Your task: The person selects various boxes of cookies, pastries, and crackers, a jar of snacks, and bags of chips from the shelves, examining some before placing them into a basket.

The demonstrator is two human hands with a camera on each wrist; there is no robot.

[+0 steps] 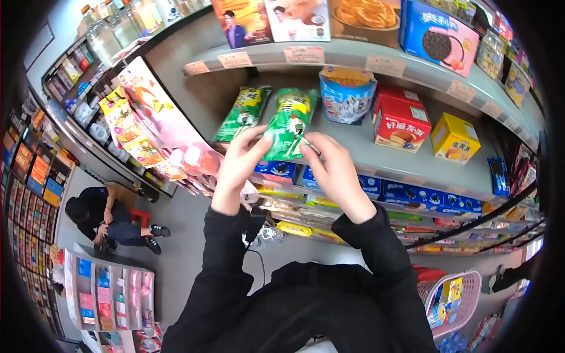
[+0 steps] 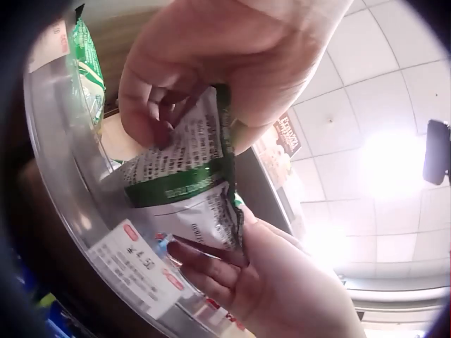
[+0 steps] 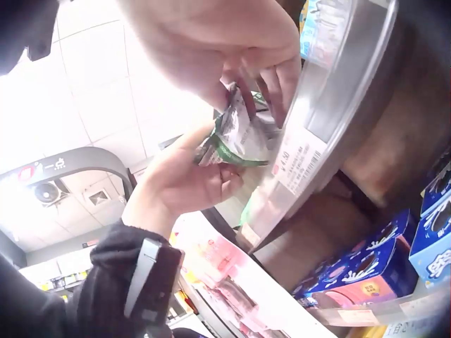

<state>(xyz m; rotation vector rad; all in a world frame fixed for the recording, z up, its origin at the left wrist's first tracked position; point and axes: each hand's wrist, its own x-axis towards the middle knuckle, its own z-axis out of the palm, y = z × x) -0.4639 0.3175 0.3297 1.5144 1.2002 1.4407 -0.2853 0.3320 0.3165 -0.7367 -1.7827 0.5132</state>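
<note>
A green snack bag (image 1: 292, 120) with a yellow label is held between both hands at the front of a grey shelf. My left hand (image 1: 240, 162) grips its left side, thumb on the front. The right hand (image 1: 336, 170) pinches the lower right corner between thumb and fingers. The left wrist view shows the back of the bag (image 2: 187, 158), white with dark print and a green band. In the right wrist view the bag (image 3: 243, 134) is partly covered by fingers. A second green bag (image 1: 246, 113) lies on the shelf to the left.
On the same shelf stand a blue pouch (image 1: 347, 97), red boxes (image 1: 402, 123) and a yellow box (image 1: 455, 138). Price tags line the shelf edge (image 1: 412, 175). A pink basket (image 1: 471, 303) with goods is at lower right. A seated person (image 1: 112, 215) is at left.
</note>
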